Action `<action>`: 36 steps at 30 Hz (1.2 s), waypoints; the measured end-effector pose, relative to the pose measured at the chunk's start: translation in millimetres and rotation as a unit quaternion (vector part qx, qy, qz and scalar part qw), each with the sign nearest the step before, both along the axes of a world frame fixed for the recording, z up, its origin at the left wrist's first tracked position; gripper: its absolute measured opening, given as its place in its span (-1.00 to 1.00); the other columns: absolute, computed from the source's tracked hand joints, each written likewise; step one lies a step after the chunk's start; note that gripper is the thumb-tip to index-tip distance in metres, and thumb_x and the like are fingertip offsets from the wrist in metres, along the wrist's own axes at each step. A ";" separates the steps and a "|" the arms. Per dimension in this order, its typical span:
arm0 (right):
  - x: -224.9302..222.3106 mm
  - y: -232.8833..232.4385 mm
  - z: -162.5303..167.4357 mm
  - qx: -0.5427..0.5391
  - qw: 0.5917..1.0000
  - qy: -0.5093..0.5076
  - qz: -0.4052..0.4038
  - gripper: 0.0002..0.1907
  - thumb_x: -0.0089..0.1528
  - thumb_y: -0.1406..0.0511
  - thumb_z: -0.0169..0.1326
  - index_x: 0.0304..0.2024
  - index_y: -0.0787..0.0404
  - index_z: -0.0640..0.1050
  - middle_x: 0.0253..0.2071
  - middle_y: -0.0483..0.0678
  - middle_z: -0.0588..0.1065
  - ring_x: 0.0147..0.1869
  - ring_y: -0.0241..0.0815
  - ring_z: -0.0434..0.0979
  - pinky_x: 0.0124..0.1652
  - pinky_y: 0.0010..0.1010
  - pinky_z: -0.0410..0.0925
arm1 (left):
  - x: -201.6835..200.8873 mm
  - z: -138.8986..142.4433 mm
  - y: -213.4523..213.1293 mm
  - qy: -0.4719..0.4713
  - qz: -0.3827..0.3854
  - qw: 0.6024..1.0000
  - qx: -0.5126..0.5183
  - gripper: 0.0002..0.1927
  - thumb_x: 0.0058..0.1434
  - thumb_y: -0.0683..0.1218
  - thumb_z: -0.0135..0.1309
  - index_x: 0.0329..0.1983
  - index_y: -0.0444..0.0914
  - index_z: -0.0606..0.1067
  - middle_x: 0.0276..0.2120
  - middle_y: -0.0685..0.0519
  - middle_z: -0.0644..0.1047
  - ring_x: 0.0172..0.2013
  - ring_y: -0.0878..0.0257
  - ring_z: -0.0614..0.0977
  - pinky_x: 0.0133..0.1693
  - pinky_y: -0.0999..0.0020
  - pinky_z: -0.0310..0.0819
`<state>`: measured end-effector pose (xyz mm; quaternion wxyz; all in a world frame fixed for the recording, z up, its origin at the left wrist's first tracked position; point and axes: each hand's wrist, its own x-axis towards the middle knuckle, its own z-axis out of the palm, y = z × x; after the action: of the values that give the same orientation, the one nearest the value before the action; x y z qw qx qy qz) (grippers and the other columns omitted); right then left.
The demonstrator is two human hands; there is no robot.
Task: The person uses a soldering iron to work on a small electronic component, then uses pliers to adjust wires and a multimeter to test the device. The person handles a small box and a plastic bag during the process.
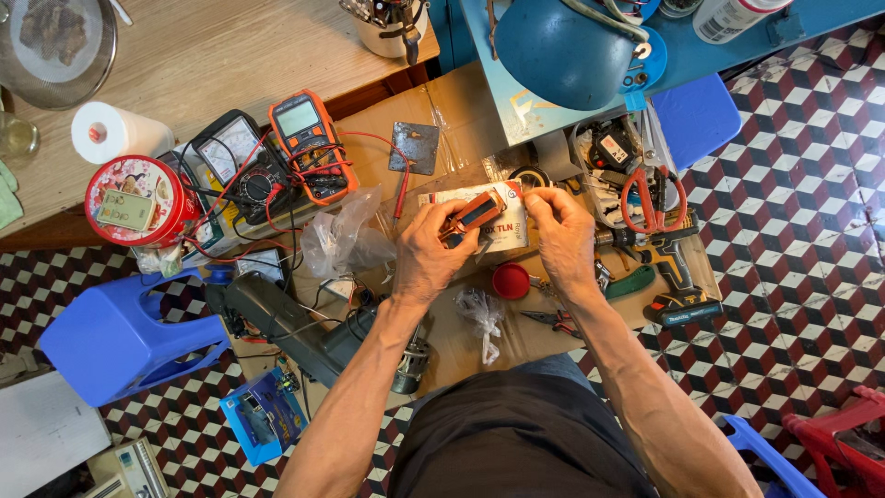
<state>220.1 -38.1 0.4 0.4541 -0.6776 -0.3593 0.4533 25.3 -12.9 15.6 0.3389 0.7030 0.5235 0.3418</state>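
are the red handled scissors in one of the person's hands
No, the red-handled scissors lie among tools to the right, apart from both hands, while the left hand holds a small orange device.

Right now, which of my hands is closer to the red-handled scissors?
Right. Your right hand is just left of the red-handled scissors, apart from them. Your left hand is farther left, holding a small orange-and-dark device.
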 end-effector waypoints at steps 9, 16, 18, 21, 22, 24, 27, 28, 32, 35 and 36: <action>-32.0 -45.8 -11.0 -0.138 0.969 0.173 -0.107 -0.55 0.13 0.12 0.29 -0.15 0.22 0.39 -0.35 -0.04 0.55 -0.40 -0.31 0.52 -0.40 -0.55 0.38 | -38.8 24.9 6.0 -0.022 0.110 0.993 -0.022 -0.66 0.15 -0.14 0.33 0.00 -0.24 0.58 -0.25 0.10 0.56 -0.38 0.37 0.58 -0.37 0.46 0.49; -49.5 -62.4 0.0 -0.089 0.994 -0.017 -0.065 -0.67 0.30 0.18 0.24 -0.20 0.29 0.44 -0.38 -0.03 0.46 -0.39 -0.36 0.36 -0.41 -0.53 0.27 | -52.2 23.4 -16.5 -0.012 0.134 0.990 -0.041 -0.67 0.14 -0.15 0.33 -0.01 -0.23 0.59 -0.26 0.08 0.55 -0.37 0.33 0.60 -0.36 0.43 0.53; -52.5 -67.0 6.2 -0.092 0.994 -0.058 -0.015 -0.71 0.36 0.20 0.20 -0.22 0.31 0.50 -0.39 -0.01 0.46 -0.41 -0.32 0.36 -0.40 -0.51 0.29 | -55.5 22.7 -21.9 -0.010 0.131 0.991 -0.026 -0.67 0.15 -0.14 0.34 -0.02 -0.23 0.58 -0.26 0.06 0.56 -0.31 0.31 0.64 -0.33 0.42 0.56; -62.3 -61.7 12.8 0.140 0.961 -0.211 0.109 -0.74 0.29 0.29 0.17 -0.04 0.31 0.54 -0.27 -0.03 0.51 -0.32 -0.26 0.50 -0.29 -0.44 0.40 | -58.8 23.3 -28.0 -0.005 0.138 0.990 -0.025 -0.66 0.12 -0.13 0.33 -0.03 -0.23 0.58 -0.25 0.04 0.58 -0.31 0.26 0.67 -0.31 0.37 0.58; -62.2 -53.5 13.9 0.156 0.945 -0.257 0.132 -0.75 0.30 0.30 0.18 -0.02 0.28 0.55 -0.25 -0.02 0.51 -0.27 -0.21 0.51 -0.26 -0.39 0.40 | -59.6 24.0 -29.2 0.002 0.139 0.990 -0.023 -0.67 0.13 -0.13 0.33 -0.03 -0.23 0.59 -0.25 0.03 0.58 -0.31 0.25 0.67 -0.30 0.35 0.58; -59.8 -32.2 15.4 0.184 0.904 -0.344 0.175 -0.76 0.30 0.33 0.20 0.02 0.23 0.57 -0.21 0.00 0.52 -0.18 -0.10 0.53 -0.20 -0.30 0.41 | -61.9 26.1 -32.3 0.018 0.138 0.990 -0.022 -0.68 0.14 -0.12 0.33 -0.04 -0.23 0.59 -0.26 0.02 0.58 -0.32 0.22 0.67 -0.27 0.31 0.58; -50.0 -6.9 19.7 0.177 0.866 -0.370 0.286 -0.67 0.20 0.34 0.24 0.02 0.24 0.58 -0.20 0.06 0.47 -0.14 0.02 0.51 -0.16 -0.20 0.40 | -66.1 28.0 -28.5 0.039 0.112 0.993 -0.014 -0.64 0.10 -0.11 0.32 -0.03 -0.23 0.56 -0.25 0.01 0.58 -0.31 0.17 0.67 -0.24 0.25 0.58; -47.6 -4.2 21.2 0.185 0.857 -0.377 0.298 -0.68 0.17 0.34 0.25 -0.03 0.23 0.57 -0.18 0.06 0.46 -0.12 0.04 0.50 -0.15 -0.19 0.40 | -66.5 28.2 -27.9 0.042 0.096 0.994 0.000 -0.65 0.10 -0.12 0.32 -0.03 -0.23 0.56 -0.24 0.00 0.59 -0.28 0.13 0.67 -0.22 0.23 0.58; -44.0 10.5 20.6 0.202 0.842 -0.367 0.340 -0.74 0.13 0.33 0.28 -0.16 0.23 0.54 -0.13 0.06 0.44 -0.06 0.08 0.50 -0.11 -0.15 0.39 | -64.6 24.9 -16.6 0.053 0.073 0.995 0.038 -0.66 0.09 -0.13 0.32 -0.05 -0.23 0.55 -0.22 -0.01 0.59 -0.23 0.06 0.66 -0.19 0.17 0.57; -43.1 12.6 16.0 0.164 0.856 -0.350 0.342 -0.71 0.12 0.32 0.30 -0.17 0.27 0.51 -0.13 0.09 0.42 -0.06 0.12 0.49 -0.14 -0.12 0.38 | -60.6 21.5 -14.1 0.053 0.077 0.995 0.030 -0.67 0.09 -0.12 0.33 -0.07 -0.23 0.55 -0.24 -0.01 0.59 -0.25 0.07 0.66 -0.20 0.16 0.57; -42.6 14.7 13.8 0.149 0.861 -0.347 0.340 -0.68 0.11 0.31 0.31 -0.17 0.28 0.50 -0.13 0.10 0.42 -0.06 0.13 0.48 -0.15 -0.11 0.37 | -60.3 20.4 -12.4 0.052 0.081 0.995 0.027 -0.67 0.10 -0.12 0.33 -0.08 -0.22 0.56 -0.24 -0.01 0.58 -0.26 0.07 0.66 -0.21 0.16 0.57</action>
<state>177.5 -23.3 14.2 0.2134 -0.5507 -0.7651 0.2565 -35.1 -25.4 36.0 0.2628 0.6839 0.5866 0.3451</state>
